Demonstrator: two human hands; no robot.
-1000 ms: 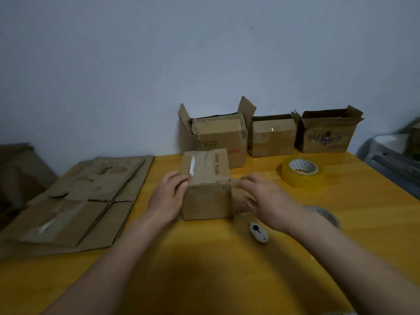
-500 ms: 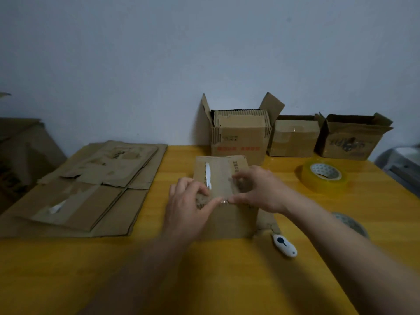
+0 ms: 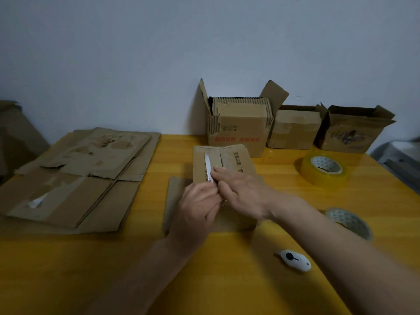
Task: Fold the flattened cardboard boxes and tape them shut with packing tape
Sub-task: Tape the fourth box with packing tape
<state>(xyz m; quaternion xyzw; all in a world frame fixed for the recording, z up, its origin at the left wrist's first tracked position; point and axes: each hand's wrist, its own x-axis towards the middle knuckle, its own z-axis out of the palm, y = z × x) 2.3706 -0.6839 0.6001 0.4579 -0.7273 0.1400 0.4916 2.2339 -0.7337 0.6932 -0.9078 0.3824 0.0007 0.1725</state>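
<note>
Both hands (image 3: 227,201) on box (image 3: 236,160) printed with Chinese characters.

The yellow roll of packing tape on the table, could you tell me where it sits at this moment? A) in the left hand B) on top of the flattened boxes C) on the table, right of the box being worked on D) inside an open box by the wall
C: the yellow roll of packing tape lies on the table, right of the box under both hands, touching neither the left hand nor the right hand.

I see a simple packing room: a yellow table (image 3: 91,269) against a bare wall (image 3: 159,53), cardboard boxes (image 3: 241,126) at the table's far edge.
</note>
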